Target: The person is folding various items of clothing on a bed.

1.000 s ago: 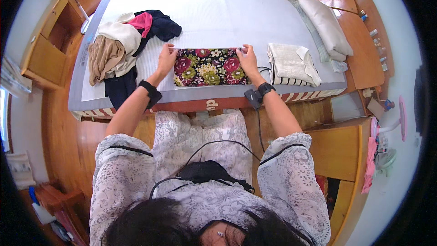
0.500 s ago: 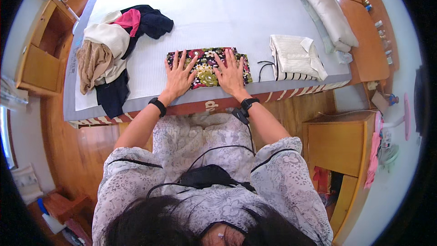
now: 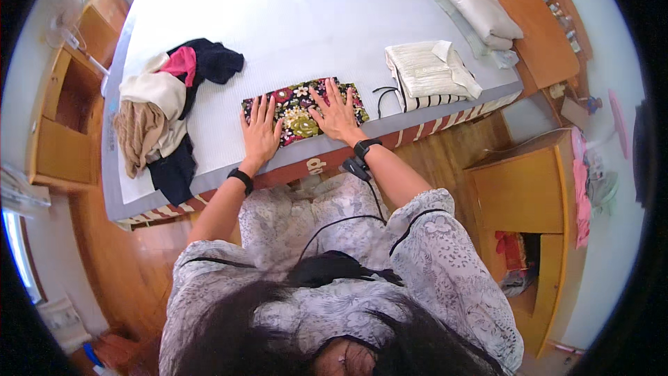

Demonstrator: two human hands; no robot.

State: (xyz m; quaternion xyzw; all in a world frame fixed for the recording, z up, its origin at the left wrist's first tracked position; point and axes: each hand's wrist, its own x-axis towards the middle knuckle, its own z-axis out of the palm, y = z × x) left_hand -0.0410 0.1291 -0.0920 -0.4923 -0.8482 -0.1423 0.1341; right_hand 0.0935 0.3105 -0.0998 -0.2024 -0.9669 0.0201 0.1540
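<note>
A folded floral cloth (image 3: 292,101), dark with red and green flowers, lies on the white bed (image 3: 292,21) near its front edge. My left hand (image 3: 259,132) presses flat on the cloth's left part, fingers spread. My right hand (image 3: 337,113) lies flat on its right part, fingers spread too. Both wrists wear black bands. Neither hand grips anything.
A heap of unfolded clothes (image 3: 163,108) in beige, pink and dark blue lies at the bed's left. A folded cream garment (image 3: 431,73) and a black cable (image 3: 384,97) lie to the right. Pillows (image 3: 473,3) sit far right. A wooden cabinet (image 3: 529,195) stands beside me.
Both hands slid inward over the floral cloth from its outer ends and now rest flat on top. The view has tilted, shifting the bed.
</note>
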